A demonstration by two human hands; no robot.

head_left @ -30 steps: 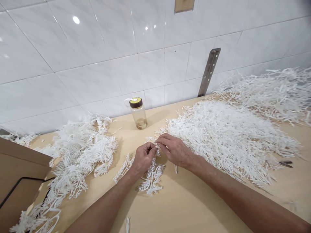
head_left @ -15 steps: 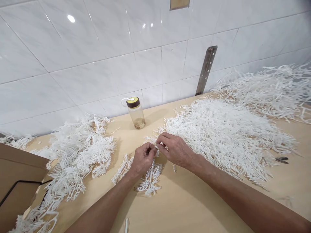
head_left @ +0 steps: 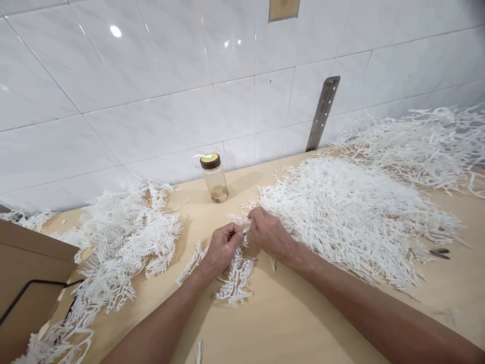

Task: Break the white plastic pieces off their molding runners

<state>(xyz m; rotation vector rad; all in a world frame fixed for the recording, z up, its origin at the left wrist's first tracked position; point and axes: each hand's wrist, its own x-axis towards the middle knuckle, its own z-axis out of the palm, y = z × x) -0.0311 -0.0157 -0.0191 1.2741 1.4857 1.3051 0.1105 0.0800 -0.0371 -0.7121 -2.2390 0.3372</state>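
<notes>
White, plastic-looking strands poke out from the left hand (head_left: pixel 223 247), whose thumb and forefinger are pinched together on a thin sprig (head_left: pixel 244 234). Just beside it, the right hand (head_left: pixel 272 233) has its fingers curled, the tips turned away, so I cannot tell whether they grip anything. For work this fine, the pinch probably does best close to a fork, where a slim stem has less room to bend; any pull by the right hand is likely cleaner along the strand than across it. Keeping the wrists low would help steadiness.

Below the left hand lies a branched cluster (head_left: pixel 235 285); whether it joins the pinched sprig is hidden. Another cluster (head_left: pixel 192 263) lies left of it, near the forearm, and would be easy to snag with a sleeve-height sweep.

Farther out on the table (head_left: pixel 295 323), a broad right-hand heap (head_left: pixel 359 212) reaches close to the right hand, so loose ends could tangle. A left-hand heap (head_left: pixel 132 242) lies well apart. Beyond the hands stands a capped bottle (head_left: pixel 215 188), upright and best given elbow room.
</notes>
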